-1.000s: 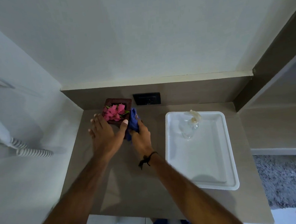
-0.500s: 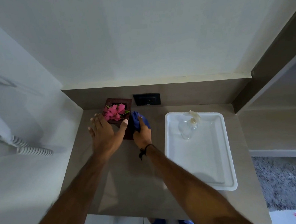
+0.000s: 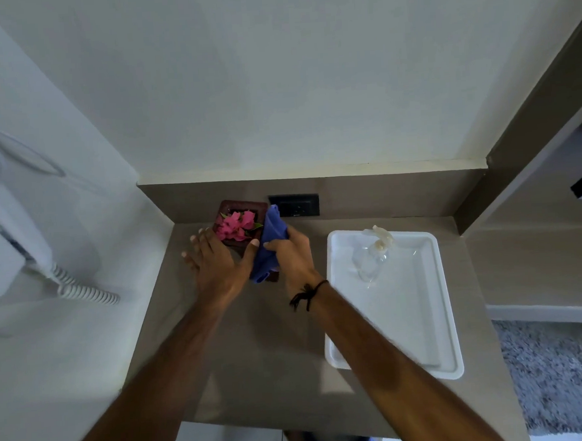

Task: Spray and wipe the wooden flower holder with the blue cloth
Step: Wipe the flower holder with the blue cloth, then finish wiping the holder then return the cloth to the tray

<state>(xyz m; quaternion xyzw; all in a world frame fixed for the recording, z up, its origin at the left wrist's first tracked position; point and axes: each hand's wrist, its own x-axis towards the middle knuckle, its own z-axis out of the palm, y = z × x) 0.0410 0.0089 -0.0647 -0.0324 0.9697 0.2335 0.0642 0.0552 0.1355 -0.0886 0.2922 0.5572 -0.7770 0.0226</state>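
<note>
Wooden flower holder (image 3: 228, 207) at back-left corner of counter (image 3: 256, 341), against backsplash, pink flowers (image 3: 235, 225) inside; left hand (image 3: 217, 262) spread flat against its near-left side, fingers released, bracing not gripping. Right hand (image 3: 290, 254) clenched on bunched blue cloth (image 3: 270, 242), pressed to holder's right face; spray bottle (image 3: 370, 256) lying in white tray (image 3: 438, 313), well apart. Holder likely rigid, light, prone to sliding if wet, so best steadied by outer walls; cloth soft and limp, flowers fragile, worth avoiding.
</note>
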